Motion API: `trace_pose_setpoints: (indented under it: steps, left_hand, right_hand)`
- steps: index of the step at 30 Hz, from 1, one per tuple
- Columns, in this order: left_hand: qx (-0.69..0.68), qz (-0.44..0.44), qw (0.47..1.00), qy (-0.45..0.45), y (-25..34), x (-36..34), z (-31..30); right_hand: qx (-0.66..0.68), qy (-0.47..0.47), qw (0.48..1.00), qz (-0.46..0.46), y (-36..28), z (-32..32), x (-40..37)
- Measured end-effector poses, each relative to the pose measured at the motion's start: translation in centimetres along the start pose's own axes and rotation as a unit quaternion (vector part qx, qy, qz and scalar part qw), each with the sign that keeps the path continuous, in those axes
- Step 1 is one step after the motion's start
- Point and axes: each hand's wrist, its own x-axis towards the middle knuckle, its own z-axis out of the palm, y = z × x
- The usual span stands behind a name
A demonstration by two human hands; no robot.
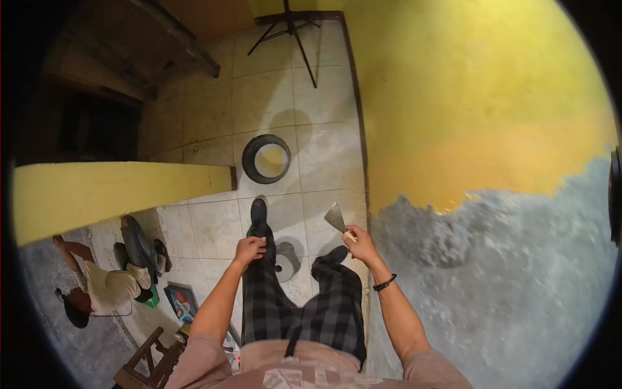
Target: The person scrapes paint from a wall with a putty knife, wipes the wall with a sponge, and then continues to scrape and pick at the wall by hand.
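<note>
My right hand (360,244) is closed round the wooden handle of a putty knife (335,218), its wide metal blade pointing up and to the left. My left hand (251,249) is held over my left leg with its fingers curled; whether anything is in them is too small to tell. Ahead of my left shoe, a dark round tub (249,159) with a pale, yellowish inside stands on the tiles. A grey cylindrical container (288,262) is on the floor between my legs. To the right rises a wall (453,129), yellow above and bare grey below.
Black tripod legs (289,29) stand at the far end. A low yellow wall (123,193) juts in from the left. Beyond it, another person (107,288) in a cap sits near a green object (152,298). A wooden stool (149,363) stands at the lower left.
</note>
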Motion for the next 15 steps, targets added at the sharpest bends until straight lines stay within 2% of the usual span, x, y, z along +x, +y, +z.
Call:
trace_pose_setpoints:
  steps: [1, 3, 6, 7, 9, 10, 11, 13, 15]
  left_hand:
    - [0.053, 0.009, 0.999, 0.007, -0.6, 2.7, -0.8]
    - [0.115, 0.064, 0.99, 0.039, -2.1, 8.7, -2.1]
    - [0.141, 0.072, 0.987, 0.04, -3.1, 18.3, -4.0]
    - [0.159, 0.068, 0.984, 0.038, -3.3, 21.0, -4.4]
    - [0.219, 0.227, 0.944, 0.096, -2.1, 25.4, -4.5]
    - [0.232, 0.259, 0.93, 0.114, -0.2, 26.9, -4.4]
    - [0.245, 0.292, 0.915, 0.131, 2.2, 28.4, -4.3]
    - [0.206, 0.307, 0.924, 0.1, 4.8, 32.0, -4.6]
    - [0.115, 0.194, 0.974, 0.017, 6.3, 36.3, -4.5]
  right_hand:
    - [-0.056, 0.015, 0.996, -0.066, -0.7, 2.1, 2.2]
    - [-0.084, 0.023, 0.993, -0.079, -2.8, 6.3, 7.0]
    - [-0.17, 0.025, 0.979, -0.113, -4.8, 13.7, 16.9]
    - [-0.18, 0.015, 0.979, -0.09, -5.8, 16.0, 20.0]
    - [-0.255, -0.008, 0.963, -0.08, -6.7, 20.7, 28.0]
    - [-0.318, -0.023, 0.944, -0.087, -5.9, 23.2, 31.8]
    - [-0.312, -0.021, 0.947, -0.075, -7.1, 24.9, 34.2]
    - [-0.313, -0.018, 0.948, -0.047, -7.9, 27.7, 38.6]
    - [-0.316, -0.017, 0.948, -0.021, -5.8, 30.3, 42.7]
